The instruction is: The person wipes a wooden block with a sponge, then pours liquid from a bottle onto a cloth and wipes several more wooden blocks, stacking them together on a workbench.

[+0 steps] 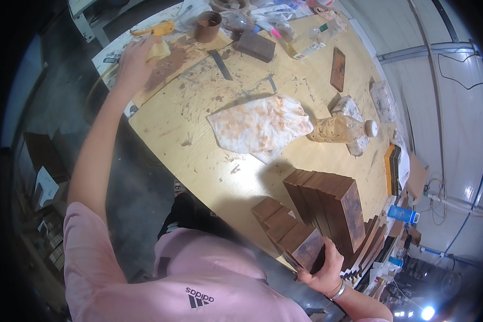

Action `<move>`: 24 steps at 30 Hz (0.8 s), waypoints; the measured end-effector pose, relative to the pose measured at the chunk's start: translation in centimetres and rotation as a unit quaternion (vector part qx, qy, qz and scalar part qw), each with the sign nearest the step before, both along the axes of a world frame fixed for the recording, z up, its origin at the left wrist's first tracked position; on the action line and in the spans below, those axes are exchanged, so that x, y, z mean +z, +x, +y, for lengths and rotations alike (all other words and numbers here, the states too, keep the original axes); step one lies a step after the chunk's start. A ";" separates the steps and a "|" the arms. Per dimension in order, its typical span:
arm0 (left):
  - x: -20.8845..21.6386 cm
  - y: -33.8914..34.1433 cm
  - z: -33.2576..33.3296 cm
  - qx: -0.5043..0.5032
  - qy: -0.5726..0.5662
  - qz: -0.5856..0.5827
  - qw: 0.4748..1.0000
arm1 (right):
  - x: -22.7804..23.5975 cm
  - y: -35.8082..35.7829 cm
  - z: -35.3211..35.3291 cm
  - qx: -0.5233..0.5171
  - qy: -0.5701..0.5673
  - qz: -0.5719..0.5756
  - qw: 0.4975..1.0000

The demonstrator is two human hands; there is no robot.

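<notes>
Near wood stack [288, 232] sits by the near edge of the table [198, 142], lower R of view, just beside the bigger far wood stack [327, 201]. R hand [330, 270] grasps its near end, thumb one side, fingers the other; can't tell how many pcs. are in that grip. L hand [136, 56] is well apart, at the far L corner, fingers by a pale yellow pad [159, 51]; can't tell if it's gripping the pad or only resting there.

To do this well, IMO: press evenly on both sides, so the pcs. don't fan out or slip off the edge. Hold the wrist in line w/ the stack rather than twisting. Mind the narrow space btwn. the two stacks, b/c a knock cd. shift the bigger one. L hand prob. needs only a light, level touch, w/ knuckles clear of the brown cup [207, 27]. Stained white cloth [260, 126] & capped bottle [338, 130] are beyond the stacks, so avoid shoving pcs. that way; the bottle might get bumped.
</notes>
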State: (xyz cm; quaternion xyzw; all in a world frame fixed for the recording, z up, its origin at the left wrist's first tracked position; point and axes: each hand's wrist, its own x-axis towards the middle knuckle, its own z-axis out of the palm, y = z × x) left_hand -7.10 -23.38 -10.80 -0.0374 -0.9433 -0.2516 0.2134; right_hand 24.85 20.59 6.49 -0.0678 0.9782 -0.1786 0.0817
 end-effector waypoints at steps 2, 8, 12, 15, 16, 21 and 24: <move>-2.1 -0.9 -1.7 -0.015 -0.057 -0.033 0.998 | 0.0 -0.1 0.1 0.003 0.001 -0.004 1.000; -2.8 -1.9 -2.2 -0.030 -0.076 0.002 0.997 | -0.4 0.3 0.4 -0.014 -0.012 -0.011 1.000; -3.7 -1.8 -2.6 -0.029 -0.072 0.023 0.997 | -0.3 0.6 0.5 -0.029 -0.025 -0.006 0.999; -3.3 -0.5 -2.8 0.011 -0.077 0.015 0.997 | -0.6 0.5 1.1 0.011 -0.023 -0.017 1.000; -3.0 -0.1 -2.5 0.024 -0.051 -0.013 0.998 | -0.6 0.2 1.0 0.019 -0.020 -0.010 1.000; 1.8 8.0 6.8 -0.137 0.418 -0.092 0.893 | -0.7 0.6 0.9 -0.003 -0.009 -0.015 1.000; 3.7 17.4 12.3 -0.294 0.369 -0.086 0.878 | -0.4 0.3 0.7 0.000 -0.006 -0.017 1.000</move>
